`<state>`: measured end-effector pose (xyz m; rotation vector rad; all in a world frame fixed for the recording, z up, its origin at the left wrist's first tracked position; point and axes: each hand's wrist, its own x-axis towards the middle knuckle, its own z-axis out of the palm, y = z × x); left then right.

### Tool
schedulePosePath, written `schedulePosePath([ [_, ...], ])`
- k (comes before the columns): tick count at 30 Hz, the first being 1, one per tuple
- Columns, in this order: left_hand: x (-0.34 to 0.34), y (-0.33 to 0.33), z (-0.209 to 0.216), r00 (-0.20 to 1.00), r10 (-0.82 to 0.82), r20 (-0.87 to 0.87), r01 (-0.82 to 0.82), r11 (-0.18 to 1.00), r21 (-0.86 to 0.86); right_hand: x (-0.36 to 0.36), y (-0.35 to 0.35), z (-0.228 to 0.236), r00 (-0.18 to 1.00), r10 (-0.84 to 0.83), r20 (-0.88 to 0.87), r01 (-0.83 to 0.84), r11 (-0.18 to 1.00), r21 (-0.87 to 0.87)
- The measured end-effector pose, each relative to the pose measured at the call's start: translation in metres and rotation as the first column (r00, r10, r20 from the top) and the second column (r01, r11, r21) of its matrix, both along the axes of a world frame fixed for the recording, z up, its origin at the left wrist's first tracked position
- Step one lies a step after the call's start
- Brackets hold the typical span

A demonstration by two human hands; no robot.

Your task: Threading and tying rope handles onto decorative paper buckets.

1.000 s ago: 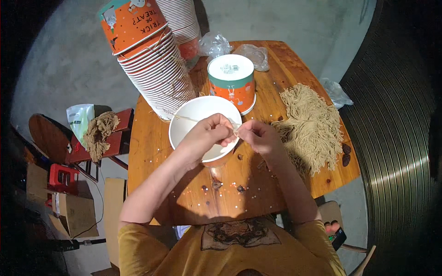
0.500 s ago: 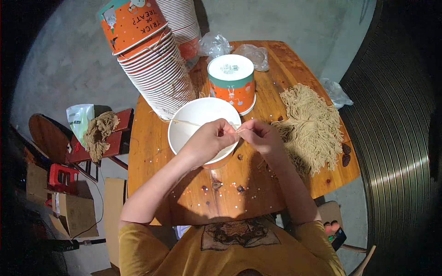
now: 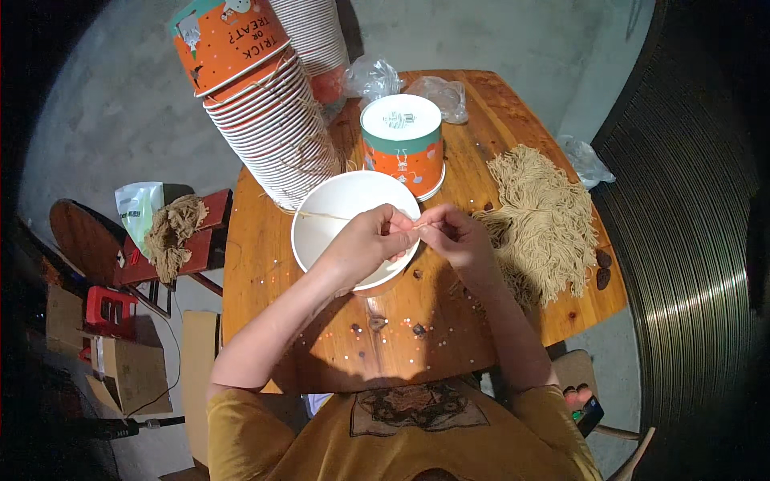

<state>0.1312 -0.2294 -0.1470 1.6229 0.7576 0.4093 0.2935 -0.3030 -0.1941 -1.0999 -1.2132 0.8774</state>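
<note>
A length of beige paper cord [image 3: 325, 215] runs over the open mouth of a white-lined paper bucket [image 3: 314, 240]. My left hand [image 3: 361, 247] is closed in a pinch on the cord, above the right part of that mouth. Fingertip to fingertip with it, my right hand [image 3: 461, 242] pinches the same cord by the bucket's right rim. My fingers hide most of the cord between them. Behind the bucket, an upside-down orange and green bucket [image 3: 403, 156] stands on the table. A loose heap of beige cords [image 3: 549, 228] lies to the right of my right hand.
A tall, leaning stack of paper buckets [image 3: 265, 132] stands at the table's left, another stack [image 3: 314, 36] behind it. Crumpled clear plastic bags [image 3: 443, 98] lie at the back. Small pale bits dot the wooden table [image 3: 385, 361]. More cord [image 3: 175, 232] hangs over a red stool.
My fingertips have shifted slightly where they meet on the cord, still pinched. The bucket under them has moved a touch; the rest looks the same.
</note>
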Motion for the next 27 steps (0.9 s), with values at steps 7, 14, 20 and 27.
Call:
schedulePosePath([
  [7, -0.002, 0.003, -0.007, 1.000, -0.006, -0.023, 0.010, 0.987, 0.160, -0.001, -0.001, 0.001, 0.999, -0.016, 0.031, 0.015, 1.000, 0.026],
  [14, -0.001, 0.005, -0.012, 0.999, -0.022, 0.049, 0.015, 0.990, 0.142, 0.000, 0.001, -0.004, 1.000, -0.001, 0.004, 0.001, 0.999, 0.032],
  [20, 0.001, 0.005, -0.012, 0.998, -0.014, 0.060, 0.005, 0.989, 0.150, -0.002, -0.001, -0.002, 1.000, -0.022, 0.012, 0.021, 0.999, 0.031],
  [27, 0.000, 0.004, -0.009, 0.998, -0.037, 0.047, 0.030, 0.990, 0.136, -0.004, -0.001, -0.002, 0.997, -0.062, 0.050, 0.061, 0.998, 0.027],
])
